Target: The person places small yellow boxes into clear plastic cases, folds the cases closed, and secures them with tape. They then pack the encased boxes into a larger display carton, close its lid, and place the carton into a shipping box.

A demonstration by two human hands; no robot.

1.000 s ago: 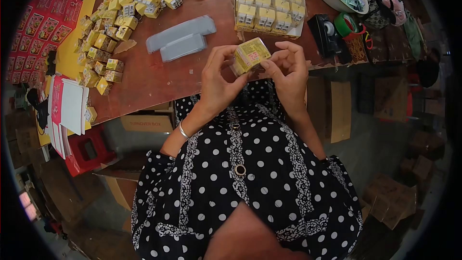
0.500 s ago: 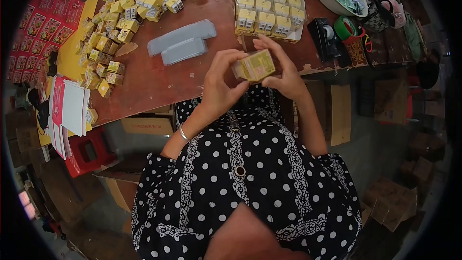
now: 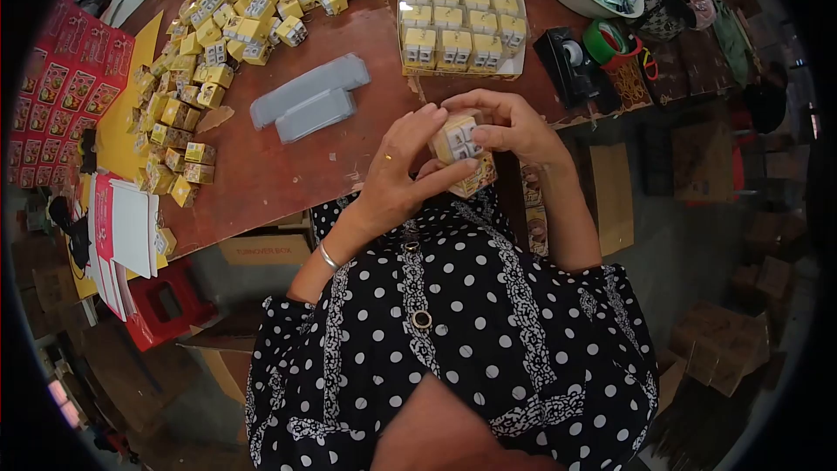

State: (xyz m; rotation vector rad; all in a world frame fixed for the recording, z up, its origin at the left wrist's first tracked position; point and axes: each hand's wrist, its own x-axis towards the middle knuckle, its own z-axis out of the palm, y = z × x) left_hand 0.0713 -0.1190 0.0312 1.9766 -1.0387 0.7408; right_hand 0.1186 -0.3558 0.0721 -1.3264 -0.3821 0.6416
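Observation:
A small yellow-and-white printed box [image 3: 460, 141] is held between my two hands, above my lap at the table's front edge. My left hand [image 3: 405, 170] grips its left side, thumb across the lower front, and wears a ring. From the right, my right hand [image 3: 514, 129] holds the upper part, with its thumb on the white printed face. Flat clear plastic pieces [image 3: 316, 113] lie on the table to the left. Beyond my hands, an open display carton [image 3: 510, 64] holds rows of similar small boxes.
A pile of small yellow boxes [image 3: 209, 30] spreads over the table's [image 3: 279, 179] left and back. Red printed sheets [image 3: 74, 78] lie far left. A tape dispenser [image 3: 567, 65], green tape [image 3: 606, 39] and a bowl of sachets [image 3: 623, 9] stand right. A red stool [image 3: 174, 305] is below.
The small box has been turned, so its white printed face now shows. My right hand has shifted its grip onto the top and front. The camera view has moved slightly.

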